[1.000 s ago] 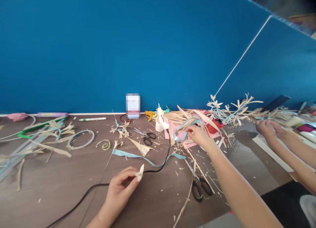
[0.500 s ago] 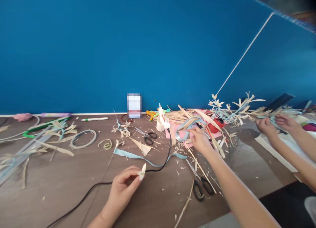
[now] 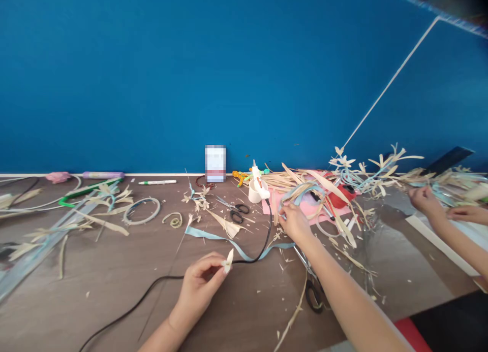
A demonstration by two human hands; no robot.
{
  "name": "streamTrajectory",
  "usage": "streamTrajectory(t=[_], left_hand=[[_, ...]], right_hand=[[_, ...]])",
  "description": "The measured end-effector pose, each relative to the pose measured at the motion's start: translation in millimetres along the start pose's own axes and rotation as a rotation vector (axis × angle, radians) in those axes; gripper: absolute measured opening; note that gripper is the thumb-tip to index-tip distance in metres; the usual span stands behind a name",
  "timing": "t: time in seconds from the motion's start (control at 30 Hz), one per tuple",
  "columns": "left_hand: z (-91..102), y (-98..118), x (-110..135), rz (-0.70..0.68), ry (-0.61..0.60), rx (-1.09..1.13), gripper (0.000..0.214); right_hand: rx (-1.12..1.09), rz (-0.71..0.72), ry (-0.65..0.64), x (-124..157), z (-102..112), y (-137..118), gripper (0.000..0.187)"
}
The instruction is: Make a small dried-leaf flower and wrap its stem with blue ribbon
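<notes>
In my left hand, thumb and fingertips pinch a small cream flower with pointed petals, held above the table. My right hand reaches to the near left edge of a pink sheet, its fingers drawn together. What they hold there, if anything, is too small to make out. Pale dried strips and a light blue ribbon lie around it. A white glue gun stands nose up in a white holder just left of this hand. Black-handled scissors lie partly under my right forearm.
A black cord runs across the table behind my left hand. More scissors, a pale ring and a marker lie farther back. At right, another person's hands work near strip flowers. A blue wall bounds the back.
My right hand has drawn back and left from the loose strips to the pink sheet's edge, its fingers closing. The left hand keeps the flower. The view has shifted slightly.
</notes>
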State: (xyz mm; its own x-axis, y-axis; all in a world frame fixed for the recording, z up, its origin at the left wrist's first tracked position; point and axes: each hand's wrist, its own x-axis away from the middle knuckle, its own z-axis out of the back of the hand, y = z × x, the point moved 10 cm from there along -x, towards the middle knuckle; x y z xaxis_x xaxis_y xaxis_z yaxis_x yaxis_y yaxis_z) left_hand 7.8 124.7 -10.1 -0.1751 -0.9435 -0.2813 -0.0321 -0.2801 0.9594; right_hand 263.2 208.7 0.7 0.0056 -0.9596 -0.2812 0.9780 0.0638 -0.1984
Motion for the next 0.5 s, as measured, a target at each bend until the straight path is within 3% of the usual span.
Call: streamTrajectory(t=[0.17,0.33,0.43,0.5], left_hand=[[-0.2,0.6,-0.4,0.014,0.003,0.016,0.007],[1.5,-8.4,0.7,0.085,0.047,0.073,0.010],[-1.2,-15.2,1.8,0.163,0.075,0.190,0.014],[-4.5,-16.8,1.8,0.193,0.070,0.256,0.015]], right_hand=[[-0.088,-0.071,0.043,0.3,6.7,8.8,0.009],[-0.307,-0.109,0.123,13.0,43.8,-3.3,0.005],[-0.542,-0.108,0.079,35.3,59.0,-31.9,0.010],[-0.969,-0.182,-0.036,54.5,51.0,-53.6,0.010]])
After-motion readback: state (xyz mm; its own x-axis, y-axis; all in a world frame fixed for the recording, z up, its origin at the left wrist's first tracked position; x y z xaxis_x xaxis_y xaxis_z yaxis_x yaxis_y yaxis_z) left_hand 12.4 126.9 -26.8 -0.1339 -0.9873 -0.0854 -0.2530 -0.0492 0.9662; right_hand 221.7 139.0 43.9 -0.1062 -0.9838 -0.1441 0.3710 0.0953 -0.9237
